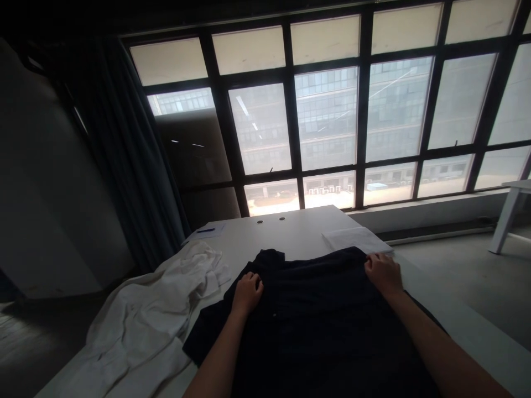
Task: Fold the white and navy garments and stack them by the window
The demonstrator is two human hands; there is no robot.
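A dark short-sleeved shirt [315,320] lies spread over the near part of the white table, reaching past the bottom of the view. On its left side, near the shoulder, my left hand [248,293] rests with curled fingers closed on the cloth. My right hand [384,273] has its fingers bent round the shirt's far right edge. A small pale spot shows on the shirt between the hands. Left of the shirt, apart from both hands, lies a rumpled white garment [153,315].
The white table [298,235] stretches toward the windows, with two round cable holes near its far edge. A folded white cloth [352,239] lies beyond my right hand. A pen [206,230] rests on paper at the far left. Another white table [508,215] stands right.
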